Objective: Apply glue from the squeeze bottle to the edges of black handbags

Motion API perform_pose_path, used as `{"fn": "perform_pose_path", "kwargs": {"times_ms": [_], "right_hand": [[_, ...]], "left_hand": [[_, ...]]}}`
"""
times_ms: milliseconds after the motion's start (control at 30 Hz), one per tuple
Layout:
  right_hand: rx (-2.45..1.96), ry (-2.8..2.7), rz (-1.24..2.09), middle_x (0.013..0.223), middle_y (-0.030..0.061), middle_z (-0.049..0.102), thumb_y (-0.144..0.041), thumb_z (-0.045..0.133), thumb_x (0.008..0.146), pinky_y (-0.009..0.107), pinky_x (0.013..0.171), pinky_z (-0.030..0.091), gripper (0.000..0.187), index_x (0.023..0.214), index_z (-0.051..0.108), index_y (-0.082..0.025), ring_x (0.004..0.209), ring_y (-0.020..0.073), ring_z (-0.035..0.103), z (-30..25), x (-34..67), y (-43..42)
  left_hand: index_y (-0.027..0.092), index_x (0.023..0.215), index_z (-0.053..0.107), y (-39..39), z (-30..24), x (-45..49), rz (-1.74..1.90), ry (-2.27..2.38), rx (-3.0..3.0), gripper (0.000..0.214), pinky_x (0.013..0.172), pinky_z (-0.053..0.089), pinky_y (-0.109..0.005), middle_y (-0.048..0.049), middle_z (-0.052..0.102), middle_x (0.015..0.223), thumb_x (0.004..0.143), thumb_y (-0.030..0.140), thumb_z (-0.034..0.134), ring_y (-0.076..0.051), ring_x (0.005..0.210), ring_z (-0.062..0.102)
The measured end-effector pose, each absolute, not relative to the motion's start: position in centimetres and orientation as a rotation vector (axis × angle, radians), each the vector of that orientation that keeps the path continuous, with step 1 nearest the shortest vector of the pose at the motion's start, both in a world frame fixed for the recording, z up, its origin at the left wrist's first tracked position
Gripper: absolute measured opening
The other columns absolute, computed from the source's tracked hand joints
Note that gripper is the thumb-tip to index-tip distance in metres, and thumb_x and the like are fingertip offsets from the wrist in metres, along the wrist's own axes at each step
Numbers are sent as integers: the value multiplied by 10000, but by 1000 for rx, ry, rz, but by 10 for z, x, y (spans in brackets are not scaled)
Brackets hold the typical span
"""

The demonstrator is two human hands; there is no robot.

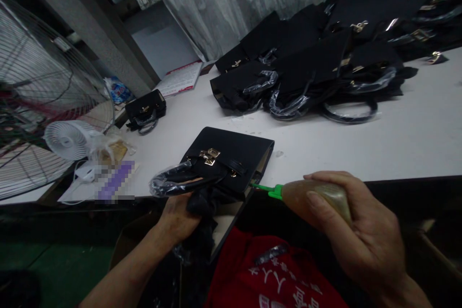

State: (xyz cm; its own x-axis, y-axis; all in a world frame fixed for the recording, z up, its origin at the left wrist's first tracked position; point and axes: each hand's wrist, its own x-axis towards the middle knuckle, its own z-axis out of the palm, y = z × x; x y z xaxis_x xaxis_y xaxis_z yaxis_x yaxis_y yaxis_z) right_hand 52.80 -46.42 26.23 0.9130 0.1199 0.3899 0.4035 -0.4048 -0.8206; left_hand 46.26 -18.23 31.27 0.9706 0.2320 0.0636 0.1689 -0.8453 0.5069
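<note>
A black handbag [231,147] with a gold clasp and plastic-wrapped handles lies at the front edge of the white table. My left hand [180,219] is under its handle side, closed around the bag, with most fingers hidden behind it. In my right hand [364,231] is a squeeze bottle [314,197] of brownish contents with a green nozzle. The thin nozzle tip points left and reaches the open side edge of the bag; whether it touches cannot be made out.
Several black handbags [274,86] are heaped at the back right of the white table [191,110]. One small bag [146,108] stands at the left. Beyond it are a small white fan [68,139] and a large caged fan [32,106]. Red printed cloth [267,274] covers my lap.
</note>
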Motion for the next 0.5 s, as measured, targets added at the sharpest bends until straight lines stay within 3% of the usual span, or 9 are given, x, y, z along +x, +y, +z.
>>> {"fn": "perform_pose_path", "kwargs": {"times_ms": [133, 500], "right_hand": [[-1992, -400, -243, 941, 43, 686, -408, 540, 945, 347, 650, 501, 218, 1052, 617, -234, 759, 223, 648, 257, 527, -460], [-2021, -448, -318, 985, 60, 671, -369, 543, 938, 361, 691, 514, 201, 1077, 595, -233, 791, 230, 648, 260, 524, -463]], "left_hand": [[216, 793, 704, -185, 315, 467, 96, 148, 2657, 225, 858, 554, -392, -82, 759, 890, 757, 241, 484, -254, 869, 698], [210, 808, 712, -185, 315, 466, 60, 168, 2690, 237, 842, 557, -384, -89, 760, 893, 756, 254, 484, -258, 869, 702]]}}
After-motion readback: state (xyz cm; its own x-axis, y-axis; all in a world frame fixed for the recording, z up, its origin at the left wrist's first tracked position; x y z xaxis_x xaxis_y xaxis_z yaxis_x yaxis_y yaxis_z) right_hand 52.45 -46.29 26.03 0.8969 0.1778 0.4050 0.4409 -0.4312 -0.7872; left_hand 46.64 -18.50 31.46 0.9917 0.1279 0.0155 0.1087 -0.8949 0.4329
